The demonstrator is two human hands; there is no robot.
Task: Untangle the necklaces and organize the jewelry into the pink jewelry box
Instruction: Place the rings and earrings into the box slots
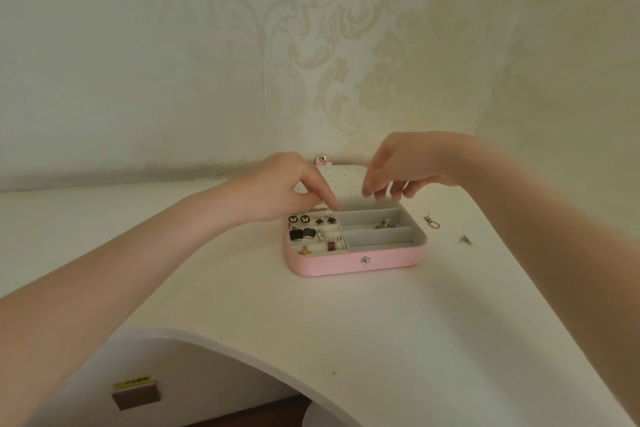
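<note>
The pink jewelry box (pixel 346 265) lies open on the white table, its lid (pixel 346 180) propped against the wall. Its left ring-roll section holds several earrings (pixel 313 230), black, gold and sparkly. A small cluster of jewelry (pixel 385 224) sits in the middle right compartment. My left hand (pixel 277 189) hovers over the box's back left, index finger pointing down at the top of the earring rows. My right hand (pixel 405 166) hangs over the back right compartment, fingertips pinched together; whether a thin chain is between them is too small to tell.
On the table right of the box lie a gold looped piece (pixel 432 221) and a small gold item (pixel 464 239). The table's curved front edge (pixel 242 354) cuts in at lower left, with a drawer handle (pixel 136 393) below. A patterned wall stands close behind.
</note>
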